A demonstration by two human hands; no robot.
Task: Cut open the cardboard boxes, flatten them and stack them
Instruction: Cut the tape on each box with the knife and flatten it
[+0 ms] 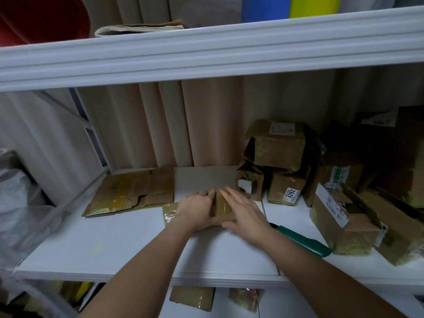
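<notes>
While both hands work on it, a small taped cardboard box (220,208) lies on the white shelf board (137,244), and everything else sits around that box. The left hand (197,212) lies on the box's left part with its fingers curled over a dark opening in the top; the right hand (246,215) lies flat over the right part, fingers straight and close together, thumb along the near edge. Clear tape shines on the bit of cardboard showing left of the left hand.

Just left of the box, almost touching its far corner, a flattened box (133,191) lies on the board, with torn flaps and yellowish tape along its edges. Right of the box, near the right wrist, a green-handled cutter (302,241) lies on the board. Beyond the box to the right stands a pile of unopened boxes (277,161); one low box (285,190) there carries a white label reading "4292", the only writing I can make out. The top box has a white shipping label, too blurred to read. Further right, a longer box (344,223) bears a white printed label, also illegible.

Above the box, on the upper shelf (206,51), lie folded papers (142,28) and blue (263,8) and yellow-green (314,5) containers.
</notes>
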